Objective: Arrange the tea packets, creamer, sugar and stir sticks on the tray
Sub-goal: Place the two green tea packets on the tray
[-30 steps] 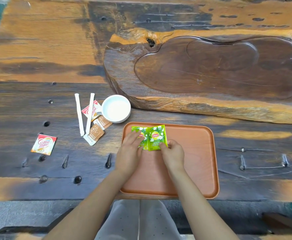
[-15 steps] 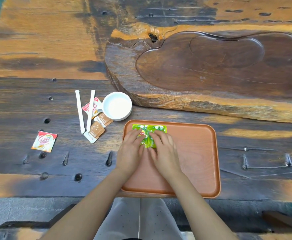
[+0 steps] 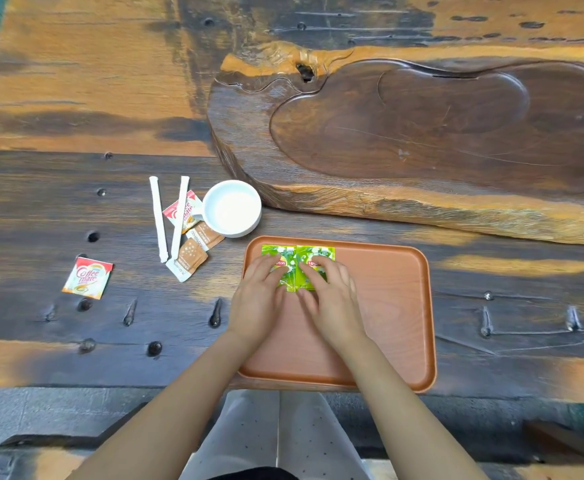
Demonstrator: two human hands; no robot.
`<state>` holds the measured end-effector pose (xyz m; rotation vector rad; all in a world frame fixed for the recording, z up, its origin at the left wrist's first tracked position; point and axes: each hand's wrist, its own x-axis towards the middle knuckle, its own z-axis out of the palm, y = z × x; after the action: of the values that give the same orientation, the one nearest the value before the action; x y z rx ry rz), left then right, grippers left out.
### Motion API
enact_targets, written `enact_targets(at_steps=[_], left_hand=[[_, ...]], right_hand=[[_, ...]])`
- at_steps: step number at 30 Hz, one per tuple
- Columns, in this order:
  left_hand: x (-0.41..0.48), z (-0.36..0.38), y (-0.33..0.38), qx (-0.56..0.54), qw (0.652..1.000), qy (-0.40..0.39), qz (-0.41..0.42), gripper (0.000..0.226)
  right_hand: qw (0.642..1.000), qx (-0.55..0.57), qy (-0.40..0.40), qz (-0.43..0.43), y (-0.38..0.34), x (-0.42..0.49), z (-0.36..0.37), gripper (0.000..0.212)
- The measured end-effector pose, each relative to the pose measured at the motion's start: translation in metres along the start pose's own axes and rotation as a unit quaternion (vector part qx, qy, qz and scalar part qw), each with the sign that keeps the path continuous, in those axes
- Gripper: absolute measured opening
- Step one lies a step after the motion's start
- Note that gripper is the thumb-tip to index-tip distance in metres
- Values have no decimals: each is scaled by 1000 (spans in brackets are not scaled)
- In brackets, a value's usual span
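Both hands lie palm down, fingers spread flat: the left hand (image 3: 261,299) presses on one green Lipton tea packet (image 3: 276,256), and the right hand (image 3: 332,299) presses on a second green tea packet (image 3: 318,254). Neither hand grips anything; the fingers rest on top of the packets. The two packets lie edge to edge in the far left corner of the rectangular orange-brown wooden tray (image 3: 387,306), which stretches out to the right of the hands and back toward the person.

Left of the left hand, off the tray, sits a round white ceramic cup (image 3: 231,209). Beside it lie two white paper-wrapped stir sticks (image 3: 159,220), two brown sugar sachets (image 3: 193,254) and a red-and-white creamer sachet (image 3: 183,209) partly under one stick. Farther left, well apart, lies another red-and-white Coffee-mate creamer sachet (image 3: 88,277).

Everything rests on a weathered dark plank table (image 3: 58,209) patched with orange, studded with nail heads and holes. Beyond the hands lies a thick carved dark wooden slab (image 3: 439,133) with a shallow hollowed basin. Below the table edge, grey floor (image 3: 58,410) and pale dotted trousers (image 3: 276,431) show.
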<state>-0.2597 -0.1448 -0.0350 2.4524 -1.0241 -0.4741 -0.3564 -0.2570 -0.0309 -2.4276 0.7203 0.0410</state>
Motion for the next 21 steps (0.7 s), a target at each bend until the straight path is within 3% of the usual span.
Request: enact_targets(at_steps=[12,21], left_hand=[[-4,-33,0,17,1000,-11,5,37],[-45,-109,-86,-22,979,75,-187,25]], right_hand=[[999,0,-31,-31,-22,4,-22,39],[963,-97,-203,-149,-113,42,-28,23]])
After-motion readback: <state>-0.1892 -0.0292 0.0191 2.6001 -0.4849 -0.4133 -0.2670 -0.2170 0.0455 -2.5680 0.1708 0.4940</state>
